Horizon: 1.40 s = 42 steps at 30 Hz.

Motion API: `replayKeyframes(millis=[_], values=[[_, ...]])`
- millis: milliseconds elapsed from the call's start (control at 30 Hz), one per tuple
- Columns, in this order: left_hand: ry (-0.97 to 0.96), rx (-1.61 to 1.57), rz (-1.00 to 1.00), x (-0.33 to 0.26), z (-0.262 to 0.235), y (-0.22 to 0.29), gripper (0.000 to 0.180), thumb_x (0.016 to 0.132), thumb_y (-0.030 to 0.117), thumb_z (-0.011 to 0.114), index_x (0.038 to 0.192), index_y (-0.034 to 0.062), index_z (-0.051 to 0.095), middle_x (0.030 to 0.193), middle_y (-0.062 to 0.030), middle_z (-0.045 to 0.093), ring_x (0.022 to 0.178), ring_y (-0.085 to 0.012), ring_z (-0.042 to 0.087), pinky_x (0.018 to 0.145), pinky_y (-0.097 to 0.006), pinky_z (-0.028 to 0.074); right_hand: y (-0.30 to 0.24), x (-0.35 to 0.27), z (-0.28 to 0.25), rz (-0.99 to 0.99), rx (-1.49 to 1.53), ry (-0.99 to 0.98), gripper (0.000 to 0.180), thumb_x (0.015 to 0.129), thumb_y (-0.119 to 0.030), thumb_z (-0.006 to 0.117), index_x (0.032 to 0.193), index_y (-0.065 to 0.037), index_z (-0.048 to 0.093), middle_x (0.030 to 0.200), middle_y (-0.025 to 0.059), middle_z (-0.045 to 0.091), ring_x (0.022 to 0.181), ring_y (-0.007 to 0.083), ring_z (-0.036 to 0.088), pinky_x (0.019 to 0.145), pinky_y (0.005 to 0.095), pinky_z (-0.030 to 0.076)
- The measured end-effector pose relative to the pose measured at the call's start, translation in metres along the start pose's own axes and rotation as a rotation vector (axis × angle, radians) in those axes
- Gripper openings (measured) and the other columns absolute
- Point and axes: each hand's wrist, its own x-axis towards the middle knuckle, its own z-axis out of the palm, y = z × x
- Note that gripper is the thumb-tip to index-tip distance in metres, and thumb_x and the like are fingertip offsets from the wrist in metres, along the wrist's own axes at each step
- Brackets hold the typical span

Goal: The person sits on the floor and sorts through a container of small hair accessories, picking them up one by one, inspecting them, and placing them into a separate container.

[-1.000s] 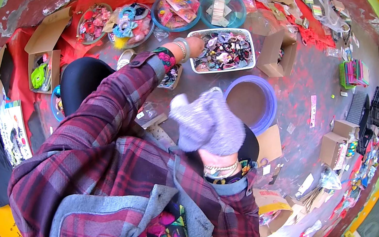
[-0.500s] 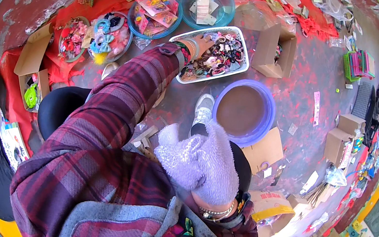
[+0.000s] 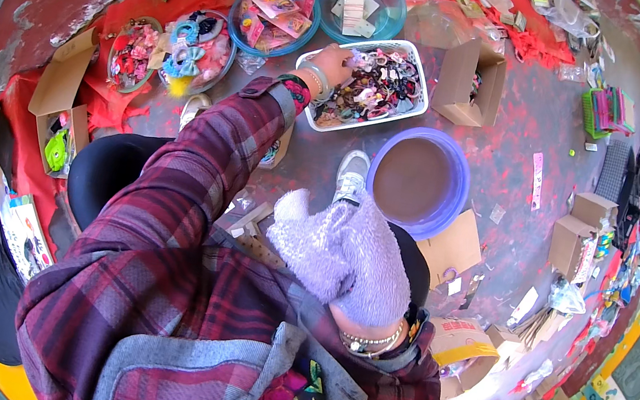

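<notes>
At the near left rim of a white plastic basket [image 3: 423,104] is my left hand [image 3: 330,67], its fingers bent together over the hair ties [image 3: 387,86]. A small lilac bit shows by its fingertips; whether they pinch it is unclear. The basket is heaped with black, pink and brown hair ties and clips. My right hand is hidden inside a fluffy lilac cloth [image 3: 341,253] that covers it like a mitt; only the wrist with bracelets shows. The cloth is over my knee, beside a purple tub [image 3: 456,200] of brownish water.
Beyond the basket stand blue basins, one with packaged accessories [image 3: 274,7], another with white cards [image 3: 354,11]. Bowls of headbands [image 3: 189,48] and pink hair pieces [image 3: 133,56] lie left. An open cardboard box [image 3: 470,82] stands right of the basket. Boxes and goods line the right side.
My left hand has drawn back a little toward the basket's left rim, and its fingers have bent in from lying over the hair ties. The cloth-covered right hand has barely moved.
</notes>
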Motion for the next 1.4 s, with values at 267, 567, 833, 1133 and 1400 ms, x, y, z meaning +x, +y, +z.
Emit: replayKeyframes(millis=[267,567,833,1133,1400], values=[[-0.352,-1.506,-0.541,-0.015,-0.050,0.021,0.020,0.077,0.008,0.054,0.097,0.0040,0.051,0.086,-0.0059,0.055,0.079,-0.0187,0.053,0.072,-0.037,0.047,0.002,-0.010,-0.003,0.156,0.793,-0.271,0.026,0.092,-0.025,0.038,0.094,-0.003,0.051,0.093,0.0117,0.054,0.082,0.0202,0.055,0.075,0.0343,0.045],[-0.357,-2.025,-0.399,-0.060,-0.097,0.073,0.022,0.073,0.004,0.052,0.094,-0.0030,0.052,0.092,-0.0140,0.055,0.087,-0.0271,0.055,0.082,-0.047,0.045,-0.014,-0.006,0.006,0.162,0.811,-0.214,0.028,0.091,-0.030,0.041,0.081,-0.005,0.048,0.067,0.0071,0.051,0.053,0.0124,0.047,0.055,0.0240,0.041],[-0.318,-1.970,-0.281,-0.104,-0.165,0.126,0.019,0.081,0.021,0.058,0.085,0.0034,0.056,0.078,-0.0061,0.058,0.069,-0.0162,0.057,0.062,-0.036,0.051,-0.002,0.008,-0.008,0.051,1.035,-0.237,0.023,0.088,-0.027,0.042,0.089,-0.004,0.047,0.088,0.0136,0.054,0.063,0.0209,0.049,0.058,0.0359,0.044],[-0.471,-1.758,-0.189,-0.189,-0.247,0.198,0.017,0.083,0.020,0.051,0.085,0.0043,0.057,0.078,-0.0047,0.059,0.069,-0.0164,0.058,0.060,-0.030,0.048,0.001,0.023,0.000,-0.712,0.064,-0.088,0.021,0.082,-0.017,0.044,0.096,-0.004,0.052,0.097,0.0113,0.055,0.088,0.0200,0.053,0.075,0.0298,0.043],[-0.417,-1.719,-0.159,-0.217,-0.274,0.189,0.020,0.083,0.021,0.050,0.087,0.0025,0.056,0.082,-0.0059,0.060,0.070,-0.0141,0.059,0.062,-0.027,0.048,-0.021,0.032,0.063,-0.194,0.851,-0.580,0.022,0.084,-0.003,0.046,0.106,-0.002,0.048,0.099,0.0087,0.053,0.095,0.0181,0.052,0.084,0.0295,0.044]])
